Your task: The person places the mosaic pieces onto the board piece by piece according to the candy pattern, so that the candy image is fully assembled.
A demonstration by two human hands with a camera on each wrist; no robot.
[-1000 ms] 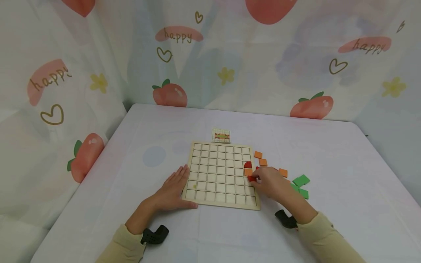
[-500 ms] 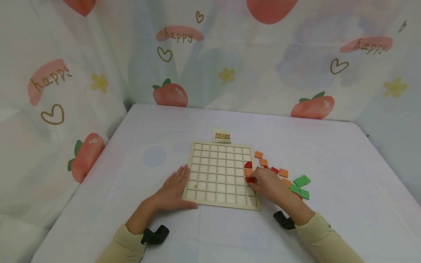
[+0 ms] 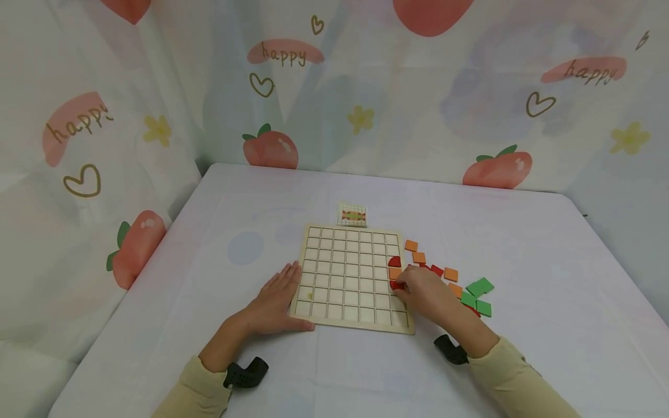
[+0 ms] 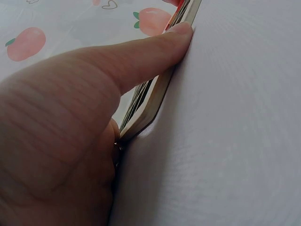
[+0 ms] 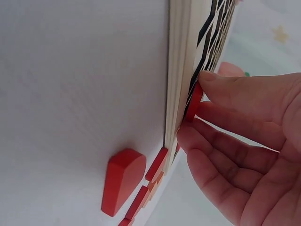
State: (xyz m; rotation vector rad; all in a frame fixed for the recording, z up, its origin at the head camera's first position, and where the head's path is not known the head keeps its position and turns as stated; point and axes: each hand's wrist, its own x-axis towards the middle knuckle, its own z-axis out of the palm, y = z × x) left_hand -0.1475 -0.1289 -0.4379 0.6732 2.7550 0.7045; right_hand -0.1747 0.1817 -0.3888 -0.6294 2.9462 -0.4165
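Observation:
A square wooden grid board (image 3: 337, 284) lies flat on the table. My left hand (image 3: 274, 299) rests at its near left corner, fingers straight along the left edge and thumb along the front edge. In the left wrist view the thumb (image 4: 146, 59) lies against the board's rim. My right hand (image 3: 428, 290) pinches a red tile with a curved edge (image 5: 194, 101) at a cell in the rightmost column. Just above it in that column sit an orange square tile (image 3: 395, 273) and another red curved tile (image 3: 394, 262). The fingers partly cover the pinched tile.
Loose orange tiles (image 3: 411, 245), red tiles (image 3: 436, 270) and green tiles (image 3: 479, 287) lie scattered right of the board. Behind it is a small card (image 3: 352, 215) with a candy-like pattern on a grid. A printed curtain (image 3: 407, 116) hangs behind the table.
My right hand has shifted slightly left, bringing the red tile into line with the cell below the orange tile. More loose tiles show beside it. The left hand stays put.

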